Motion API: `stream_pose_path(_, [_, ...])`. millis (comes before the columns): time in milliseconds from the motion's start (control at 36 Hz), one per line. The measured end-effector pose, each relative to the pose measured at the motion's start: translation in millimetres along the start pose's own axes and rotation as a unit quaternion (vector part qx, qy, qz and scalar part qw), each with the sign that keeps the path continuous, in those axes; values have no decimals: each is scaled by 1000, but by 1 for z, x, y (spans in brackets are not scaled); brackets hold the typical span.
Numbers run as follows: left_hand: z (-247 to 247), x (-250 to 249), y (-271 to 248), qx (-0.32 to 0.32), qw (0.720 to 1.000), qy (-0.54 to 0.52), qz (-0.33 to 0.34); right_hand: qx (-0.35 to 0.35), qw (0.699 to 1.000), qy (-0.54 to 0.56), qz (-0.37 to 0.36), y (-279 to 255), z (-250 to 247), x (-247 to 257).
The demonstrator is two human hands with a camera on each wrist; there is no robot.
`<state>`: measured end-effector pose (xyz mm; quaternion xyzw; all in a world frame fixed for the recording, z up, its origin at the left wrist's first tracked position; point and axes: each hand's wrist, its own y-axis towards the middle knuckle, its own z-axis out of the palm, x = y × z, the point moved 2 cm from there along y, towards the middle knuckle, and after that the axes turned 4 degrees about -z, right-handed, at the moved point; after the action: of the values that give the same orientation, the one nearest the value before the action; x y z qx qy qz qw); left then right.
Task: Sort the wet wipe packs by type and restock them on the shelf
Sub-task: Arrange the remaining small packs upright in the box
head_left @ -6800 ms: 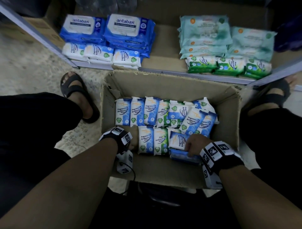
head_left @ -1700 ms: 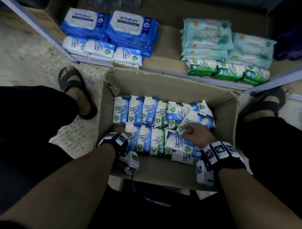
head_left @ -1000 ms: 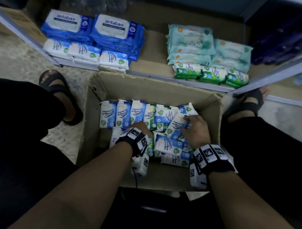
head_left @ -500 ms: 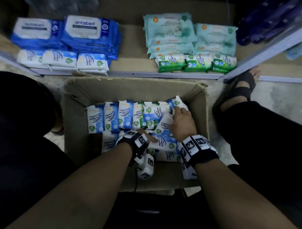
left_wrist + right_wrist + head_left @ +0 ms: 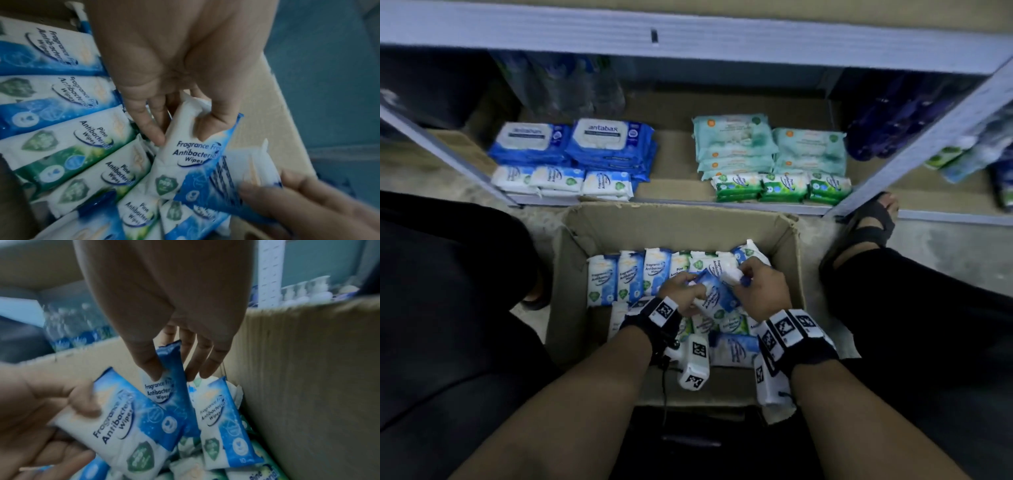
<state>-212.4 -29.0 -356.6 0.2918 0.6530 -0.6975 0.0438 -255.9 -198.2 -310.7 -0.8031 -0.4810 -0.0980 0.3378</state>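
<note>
Head: each hand (image 5: 683,291) pinches a pack (image 5: 717,296).

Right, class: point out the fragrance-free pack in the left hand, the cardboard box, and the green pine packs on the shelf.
fragrance-free pack (image 5: 191,155), left wrist view, on its printed label.
cardboard box (image 5: 674,228), head view, bare far inside wall.
green pine packs (image 5: 784,186), head view, middle pack's front.

Dim light; grey metal racking (image 5: 688,37) over what looks like pale concrete floor (image 5: 945,250).
</note>
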Motion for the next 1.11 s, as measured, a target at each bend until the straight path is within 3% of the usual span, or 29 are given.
stream_pose_path(222, [-21,-14,-36,-5,992,-121,34,-98,986,134,-4,-37,-22,8])
stream_pose_path(389, [-40,-29,-59,-19,984,-140,110,-140,953,266,-34,-49,-36,22])
stream_pose_path(556, [-64,-25,-58,-15,983,-145,110,-98,922,375,-24,-52,-41,41])
stream_pose_path(639, [-76,-23,-51,-11,986,-124,107,-39,912,407,-21,-52,-36,54])
stream_pose_path(805, [-76,-32,-102,7,984,-86,157,71,904,419,-50,-51,-19,76])
stream_pose_path(1000, [-82,-30,-107,36,980,-78,181,47,901,425,-68,-50,-6,90])
stream_pose_path(1111, [-91,-27,-113,26,975,-4,219,51,897,432,-76,-49,-4,95])
